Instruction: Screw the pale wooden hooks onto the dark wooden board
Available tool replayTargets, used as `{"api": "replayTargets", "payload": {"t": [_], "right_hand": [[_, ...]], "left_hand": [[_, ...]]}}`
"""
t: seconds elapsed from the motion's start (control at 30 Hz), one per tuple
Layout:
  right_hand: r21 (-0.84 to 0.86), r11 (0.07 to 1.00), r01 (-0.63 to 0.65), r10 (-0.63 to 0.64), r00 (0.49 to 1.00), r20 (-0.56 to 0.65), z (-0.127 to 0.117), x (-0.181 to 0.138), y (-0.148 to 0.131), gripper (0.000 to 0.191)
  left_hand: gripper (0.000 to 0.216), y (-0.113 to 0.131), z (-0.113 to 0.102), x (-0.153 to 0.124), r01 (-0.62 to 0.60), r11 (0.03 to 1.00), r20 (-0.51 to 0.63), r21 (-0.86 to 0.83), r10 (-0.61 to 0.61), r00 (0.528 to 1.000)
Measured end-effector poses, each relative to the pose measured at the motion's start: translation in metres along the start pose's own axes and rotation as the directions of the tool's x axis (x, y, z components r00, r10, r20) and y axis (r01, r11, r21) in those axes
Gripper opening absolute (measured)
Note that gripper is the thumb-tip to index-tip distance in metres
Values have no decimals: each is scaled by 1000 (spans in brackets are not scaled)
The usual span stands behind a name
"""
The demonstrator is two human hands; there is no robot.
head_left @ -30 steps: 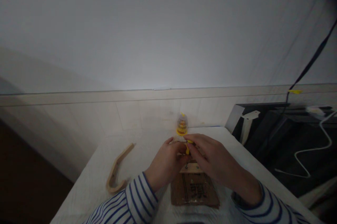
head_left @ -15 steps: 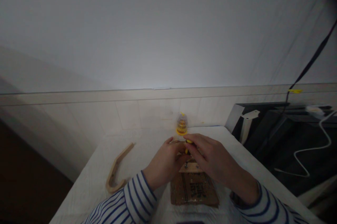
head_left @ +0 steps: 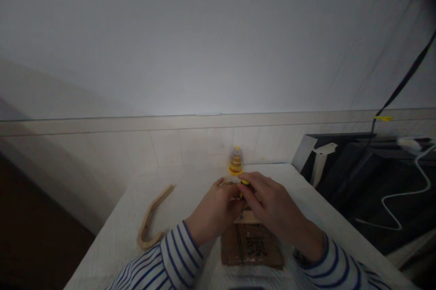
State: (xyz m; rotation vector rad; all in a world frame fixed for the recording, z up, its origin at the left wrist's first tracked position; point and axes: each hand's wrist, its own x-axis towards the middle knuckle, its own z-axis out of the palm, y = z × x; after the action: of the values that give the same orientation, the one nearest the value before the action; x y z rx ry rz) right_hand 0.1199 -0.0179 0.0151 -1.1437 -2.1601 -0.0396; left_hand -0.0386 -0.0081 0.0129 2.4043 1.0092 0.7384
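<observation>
Since the earlier frame, our right hand (head_left: 274, 199) has swung a little inward at the wrist, and it now covers more of the right end of the pale wooden strip (head_left: 245, 218). Our left hand (head_left: 214, 212) is almost where it was.

The right hand is closed to a pinch, thumb and fingers on a small yellow tool (head_left: 245, 182), whose lower part mostly disappears between our two hands. Our left hand curls its fingers in close beside it; what they grip, if anything, we cannot tell.

The wooden strip sits just below our fingers, at the far part of the brown cardboard (head_left: 252, 248). One dark fitting (head_left: 241, 216) shows on it, so something seems already in place there, though we cannot judge how tightly.

We take the work at our fingertips to be midway, not finished. The curved wooden piece (head_left: 147, 219) lies well to the left on the white table (head_left: 116, 235), unheld and joined to nothing. The clear container with a yellow base (head_left: 235, 162) stands upright just beyond our hands.
</observation>
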Motion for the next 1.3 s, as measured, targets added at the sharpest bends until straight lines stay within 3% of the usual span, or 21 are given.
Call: {"api": "replayTargets", "payload": {"t": [0.27, 0.7, 1.3], "right_hand": [[1, 1000, -28, 28, 999, 31, -5, 1, 0, 21], [5, 1000, 15, -16, 997, 74, -17, 1, -3, 26], [-52, 998, 25, -22, 997, 69, -14, 1, -2, 24]], "left_hand": [[14, -1, 4, 1, 98, 995, -63, -36, -100, 993], [18, 4, 1, 1, 60, 998, -33, -34, -61, 998], [26, 2, -2, 0, -15, 999, 20, -41, 15, 1000]]}}
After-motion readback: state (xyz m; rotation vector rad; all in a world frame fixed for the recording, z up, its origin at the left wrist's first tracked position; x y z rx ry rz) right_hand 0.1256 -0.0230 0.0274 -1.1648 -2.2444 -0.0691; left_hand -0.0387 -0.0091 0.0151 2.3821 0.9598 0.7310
